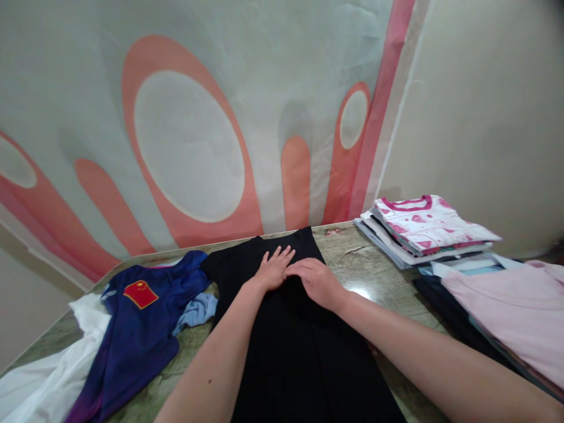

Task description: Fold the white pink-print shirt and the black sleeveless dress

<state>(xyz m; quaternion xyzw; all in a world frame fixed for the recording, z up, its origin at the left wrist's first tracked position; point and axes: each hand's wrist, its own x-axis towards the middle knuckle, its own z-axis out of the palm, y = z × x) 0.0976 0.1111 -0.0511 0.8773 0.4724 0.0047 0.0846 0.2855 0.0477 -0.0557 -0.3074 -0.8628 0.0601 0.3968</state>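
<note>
A black T-shirt [282, 358] lies spread on the table in front of me, its neckline toward the wall and a short sleeve out to the left. Flat on its upper part rests my left hand [274, 270], fingers spread and pointing away from me. My right hand [316, 282] is beside it, fingers bent and pressed together on the black cloth; the thumb is mostly hidden beneath. The shirt's right side runs in a straight edge, with no sleeve showing there. Its lower end passes out of view below.
Left of the shirt lie a loose navy jersey [145, 329] with a red flag patch, a white garment [57, 376] and a light blue cloth [197, 309]. At right are a folded stack topped by a pink-and-white shirt [436, 226] and another topped by a pink garment [511, 305]. A wall stands behind.
</note>
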